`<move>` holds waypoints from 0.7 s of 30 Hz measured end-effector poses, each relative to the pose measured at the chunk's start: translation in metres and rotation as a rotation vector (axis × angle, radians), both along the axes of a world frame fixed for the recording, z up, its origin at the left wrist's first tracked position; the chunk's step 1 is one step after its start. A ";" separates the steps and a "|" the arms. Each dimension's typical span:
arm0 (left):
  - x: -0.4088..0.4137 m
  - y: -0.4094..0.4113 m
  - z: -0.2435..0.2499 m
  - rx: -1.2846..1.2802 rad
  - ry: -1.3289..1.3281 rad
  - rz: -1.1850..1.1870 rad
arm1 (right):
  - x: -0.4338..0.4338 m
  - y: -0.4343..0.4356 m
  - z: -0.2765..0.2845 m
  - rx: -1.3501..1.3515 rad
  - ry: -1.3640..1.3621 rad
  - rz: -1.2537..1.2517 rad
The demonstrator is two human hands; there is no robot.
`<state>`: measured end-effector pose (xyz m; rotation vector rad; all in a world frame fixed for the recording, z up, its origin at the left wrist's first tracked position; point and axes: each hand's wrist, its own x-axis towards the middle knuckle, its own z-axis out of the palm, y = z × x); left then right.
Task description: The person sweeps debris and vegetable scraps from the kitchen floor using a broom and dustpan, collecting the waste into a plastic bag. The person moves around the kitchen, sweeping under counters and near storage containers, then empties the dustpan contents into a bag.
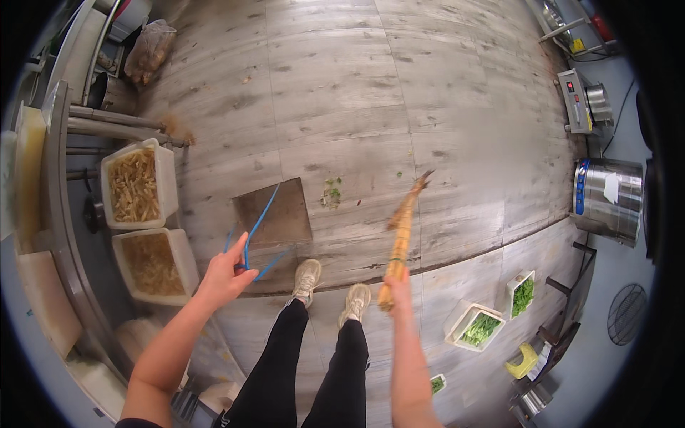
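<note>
My left hand (227, 278) pinches thin blue strips (262, 214), probably plastic ties, between thumb and fingers. Their loose ends spread over a dark square plate (283, 214) on the floor. To the right, my right hand (397, 286) grips the near end of a long, yellowish-tan, stalk-like bundle (402, 230). A dark green band circles it just above my fingers, and its far end narrows to a brown, ragged tip. Motion blur hides whether it is one piece or several stalks. The two hands are well apart, both above the floor in front of my shoes.
Two white tubs, one with tan strips (174, 182) and one with cloudy liquid (187, 257), stand by a steel table (59, 160) at left. Green scraps (332, 192) lie ahead. Tubs of greens (468, 315) and a steel cooker (613, 200) are at right.
</note>
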<state>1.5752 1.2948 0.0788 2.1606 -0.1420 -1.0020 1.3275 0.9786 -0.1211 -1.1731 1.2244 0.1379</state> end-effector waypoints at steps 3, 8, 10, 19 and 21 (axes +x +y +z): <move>-0.007 0.002 -0.006 0.057 -0.069 -0.085 | 0.015 -0.107 -0.022 -0.144 0.223 0.182; -0.013 -0.010 -0.014 0.023 -0.037 -0.103 | 0.097 -0.257 -0.080 -0.382 0.341 0.407; -0.015 0.000 -0.008 0.066 0.080 -0.003 | 0.167 -0.165 -0.061 -0.261 0.566 0.449; -0.005 -0.001 -0.007 0.054 0.097 -0.067 | 0.067 -0.026 0.009 -0.298 0.395 1.185; -0.005 0.000 -0.003 0.040 0.090 -0.071 | 0.071 -0.042 0.038 -0.341 0.314 1.218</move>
